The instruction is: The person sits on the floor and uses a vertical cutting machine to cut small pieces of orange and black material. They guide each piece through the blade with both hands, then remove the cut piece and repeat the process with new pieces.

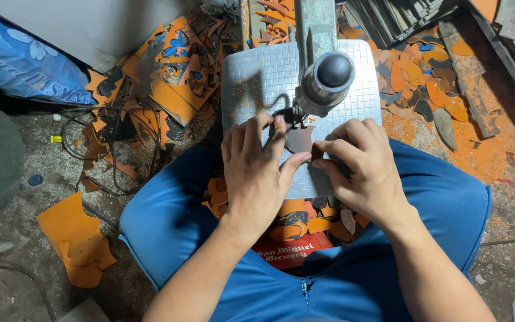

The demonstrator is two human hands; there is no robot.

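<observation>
— While the head camera is looking straight down, what are the hands doing at the centre of the frame?

— The left hand [256, 173] is lying flat, fingers spread and pressing down on a small dark brown flat workpiece of thin sheet material [300, 141]. The right hand [362, 170] is pinching that piece's right edge between thumb and forefinger.

— Where is the piece sitting?

— It is resting on the grey square metal saw table with a grid pattern [251, 77], just below the grey machine arm with its round black knob [328, 74], which is reaching down from the top middle.

— And around that?

— Blue-trousered knees [168, 209] are framing the table at lower left and lower right. Orange and dark offcut scraps [168, 77] are piling up at upper left and upper right, more are lying under the table beside a red printed crate [290, 253], and an orange flat sheet piece [73, 238] is lying on the dusty floor at lower left. A blue printed sack [25, 65] is filling the upper left corner.
</observation>
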